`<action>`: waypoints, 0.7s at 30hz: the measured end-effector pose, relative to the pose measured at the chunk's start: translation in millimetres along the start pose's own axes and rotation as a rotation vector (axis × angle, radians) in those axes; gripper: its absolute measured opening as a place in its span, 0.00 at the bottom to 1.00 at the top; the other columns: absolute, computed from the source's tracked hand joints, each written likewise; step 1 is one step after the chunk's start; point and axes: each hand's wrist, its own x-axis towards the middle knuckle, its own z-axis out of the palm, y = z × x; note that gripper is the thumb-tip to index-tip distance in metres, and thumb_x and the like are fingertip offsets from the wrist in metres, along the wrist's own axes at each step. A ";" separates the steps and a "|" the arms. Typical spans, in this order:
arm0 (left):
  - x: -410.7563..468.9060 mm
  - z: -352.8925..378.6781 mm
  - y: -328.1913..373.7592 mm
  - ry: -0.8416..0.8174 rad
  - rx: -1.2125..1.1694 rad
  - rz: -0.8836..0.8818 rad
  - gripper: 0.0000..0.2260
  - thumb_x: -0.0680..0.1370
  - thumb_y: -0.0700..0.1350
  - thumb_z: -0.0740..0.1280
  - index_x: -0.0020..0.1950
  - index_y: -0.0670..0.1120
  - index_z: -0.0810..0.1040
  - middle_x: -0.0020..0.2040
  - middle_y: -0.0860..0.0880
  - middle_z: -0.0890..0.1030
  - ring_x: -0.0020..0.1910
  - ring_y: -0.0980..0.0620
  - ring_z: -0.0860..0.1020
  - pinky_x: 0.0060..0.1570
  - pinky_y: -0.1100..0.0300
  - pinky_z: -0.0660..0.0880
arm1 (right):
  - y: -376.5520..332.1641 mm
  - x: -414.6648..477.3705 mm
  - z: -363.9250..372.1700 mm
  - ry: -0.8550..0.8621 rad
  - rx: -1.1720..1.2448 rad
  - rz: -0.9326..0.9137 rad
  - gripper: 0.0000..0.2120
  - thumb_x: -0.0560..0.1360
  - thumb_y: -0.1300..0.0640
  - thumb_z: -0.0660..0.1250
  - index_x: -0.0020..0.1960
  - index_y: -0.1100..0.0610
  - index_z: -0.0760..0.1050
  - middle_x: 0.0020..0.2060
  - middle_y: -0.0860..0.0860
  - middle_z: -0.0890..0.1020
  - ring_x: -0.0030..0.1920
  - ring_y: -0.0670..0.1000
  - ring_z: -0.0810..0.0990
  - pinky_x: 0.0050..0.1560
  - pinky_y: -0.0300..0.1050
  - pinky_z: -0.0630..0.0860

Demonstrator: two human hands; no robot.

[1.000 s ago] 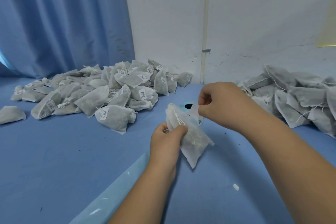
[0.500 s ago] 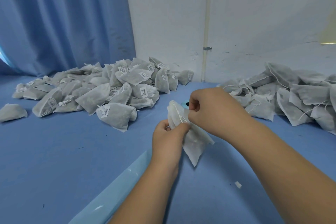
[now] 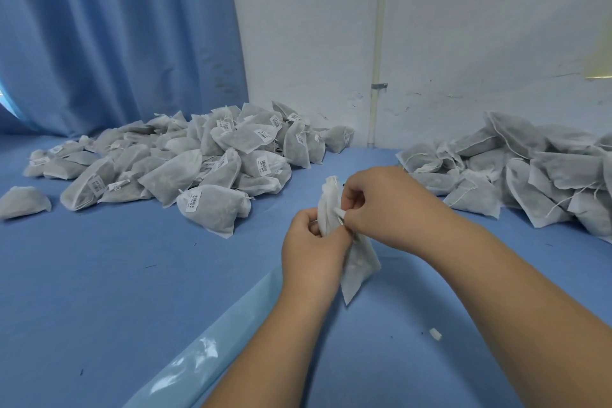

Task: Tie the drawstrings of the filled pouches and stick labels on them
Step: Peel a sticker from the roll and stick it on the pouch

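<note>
Holds a white pouch [image 3: 359, 262] over the blue table [image 3: 132, 275] in the left grip [image 3: 311, 242], clamped round its middle; pinches its gathered upper part with the right grip [image 3: 381, 205], closed tight on the fabric; behind left, a heap of labelled pouches [image 3: 215, 162]; behind right, a second heap [image 3: 530, 175] with loose drawstrings.

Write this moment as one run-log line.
left hand: grips pouch | right hand: pinches pouch neck | labelled pile: left | unlabelled pile: right
</note>
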 end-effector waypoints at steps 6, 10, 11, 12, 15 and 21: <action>-1.5 -0.5 3.4 -0.005 0.073 0.057 0.08 0.71 0.40 0.72 0.47 0.50 0.78 0.37 0.56 0.80 0.29 0.66 0.75 0.29 0.72 0.69 | 2.3 0.3 -2.4 -0.038 0.077 -0.004 0.05 0.67 0.61 0.68 0.37 0.51 0.78 0.36 0.44 0.79 0.39 0.45 0.78 0.41 0.42 0.76; -3.6 -1.3 4.6 -0.021 0.122 0.063 0.08 0.72 0.41 0.72 0.46 0.51 0.77 0.38 0.56 0.80 0.29 0.67 0.74 0.28 0.74 0.68 | 3.9 0.4 -1.3 -0.089 0.104 -0.016 0.06 0.68 0.61 0.67 0.40 0.51 0.80 0.37 0.44 0.79 0.40 0.44 0.77 0.41 0.40 0.75; -4.0 -1.0 5.0 -0.025 0.133 0.065 0.07 0.72 0.42 0.72 0.46 0.51 0.77 0.38 0.56 0.80 0.29 0.67 0.74 0.28 0.74 0.68 | 4.9 0.8 -1.3 -0.093 0.109 -0.016 0.06 0.69 0.60 0.67 0.41 0.51 0.80 0.38 0.43 0.80 0.41 0.44 0.78 0.42 0.41 0.76; -4.3 -1.1 5.6 -0.034 0.145 0.067 0.06 0.73 0.42 0.72 0.46 0.51 0.77 0.38 0.56 0.80 0.29 0.67 0.74 0.29 0.74 0.68 | 6.4 0.9 -1.6 -0.091 0.113 -0.014 0.05 0.70 0.59 0.67 0.41 0.51 0.81 0.38 0.43 0.80 0.42 0.44 0.78 0.43 0.41 0.76; -4.8 -2.2 8.7 -0.089 0.190 0.069 0.02 0.74 0.43 0.70 0.46 0.49 0.79 0.39 0.51 0.81 0.32 0.63 0.74 0.30 0.71 0.68 | 11.5 1.6 -3.4 -0.069 0.123 -0.010 0.04 0.71 0.57 0.67 0.41 0.51 0.81 0.38 0.43 0.81 0.43 0.45 0.79 0.45 0.43 0.78; -9.7 -3.5 14.1 -0.175 0.180 0.075 0.06 0.76 0.42 0.65 0.47 0.42 0.81 0.36 0.47 0.76 0.32 0.56 0.69 0.30 0.66 0.65 | 17.2 2.2 -6.6 -0.064 0.103 0.011 0.06 0.72 0.58 0.66 0.41 0.51 0.81 0.39 0.44 0.81 0.43 0.46 0.80 0.45 0.44 0.78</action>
